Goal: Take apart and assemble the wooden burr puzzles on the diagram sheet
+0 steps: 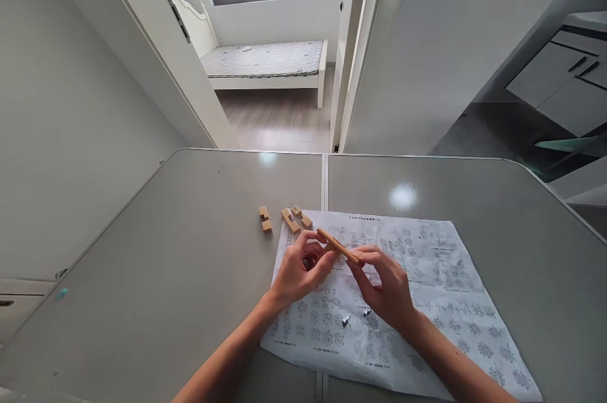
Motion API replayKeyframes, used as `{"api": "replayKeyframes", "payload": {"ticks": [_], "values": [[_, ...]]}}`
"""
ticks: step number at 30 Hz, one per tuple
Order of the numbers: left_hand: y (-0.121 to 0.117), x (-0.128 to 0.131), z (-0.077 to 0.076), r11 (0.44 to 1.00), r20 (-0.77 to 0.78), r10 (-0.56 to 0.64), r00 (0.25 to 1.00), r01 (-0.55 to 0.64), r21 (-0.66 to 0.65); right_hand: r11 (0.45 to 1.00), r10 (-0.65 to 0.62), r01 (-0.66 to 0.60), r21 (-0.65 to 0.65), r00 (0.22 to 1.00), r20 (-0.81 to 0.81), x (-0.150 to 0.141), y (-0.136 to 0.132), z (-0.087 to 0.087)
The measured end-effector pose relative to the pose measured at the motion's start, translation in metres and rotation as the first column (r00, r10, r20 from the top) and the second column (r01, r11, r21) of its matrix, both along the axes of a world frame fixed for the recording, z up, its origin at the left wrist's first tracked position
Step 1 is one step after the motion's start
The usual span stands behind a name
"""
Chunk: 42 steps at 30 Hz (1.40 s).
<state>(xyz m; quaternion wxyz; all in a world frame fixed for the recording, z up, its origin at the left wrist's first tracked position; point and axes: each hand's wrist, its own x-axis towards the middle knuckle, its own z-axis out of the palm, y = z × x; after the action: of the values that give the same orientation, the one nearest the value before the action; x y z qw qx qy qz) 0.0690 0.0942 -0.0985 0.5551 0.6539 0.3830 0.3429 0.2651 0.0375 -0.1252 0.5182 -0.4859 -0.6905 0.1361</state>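
Note:
Above the printed sheet point(441, 308), my left hand point(303, 267) and my right hand point(384, 283) hold wooden puzzle pieces together. One long wooden piece point(339, 247) slants between them, its far end by my left fingers and its near end pinched in my right fingertips. Part of another piece shows at my left fingertips; how they join is hidden. Just beyond my left hand lie several notched wooden blocks point(290, 221) at the sheet's far left corner. Farther left, another notched wooden block point(264, 219) rests on the table.
The grey table point(190, 251) has a seam down its middle. Two small dark and silvery bits point(346, 321) lie on the sheet near my right wrist. Beyond the table, a doorway opens onto a room with a bed point(265, 61).

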Motion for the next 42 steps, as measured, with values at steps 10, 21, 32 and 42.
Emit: {"api": "replayKeyframes", "payload": {"ticks": [10,21,32,42], "values": [[0.006,-0.005,0.003,0.997,0.031,-0.063,0.998,0.064,-0.039,1.0,0.024,-0.021,-0.017,0.981,0.195,-0.006,0.002,-0.006],[0.002,-0.006,-0.004,0.986,-0.138,0.033,0.99,-0.01,0.164,0.927,-0.138,0.079,-0.365,0.981,-0.136,0.006,0.01,-0.001],[0.003,-0.002,-0.016,0.905,-0.315,0.326,0.891,-0.198,0.376,0.876,-0.192,0.043,-0.48,0.945,-0.266,0.009,0.013,-0.001],[0.001,-0.002,-0.02,0.819,-0.436,0.425,0.793,-0.131,0.559,0.876,-0.06,-0.048,-0.48,0.977,-0.206,0.011,0.01,0.002]]}}
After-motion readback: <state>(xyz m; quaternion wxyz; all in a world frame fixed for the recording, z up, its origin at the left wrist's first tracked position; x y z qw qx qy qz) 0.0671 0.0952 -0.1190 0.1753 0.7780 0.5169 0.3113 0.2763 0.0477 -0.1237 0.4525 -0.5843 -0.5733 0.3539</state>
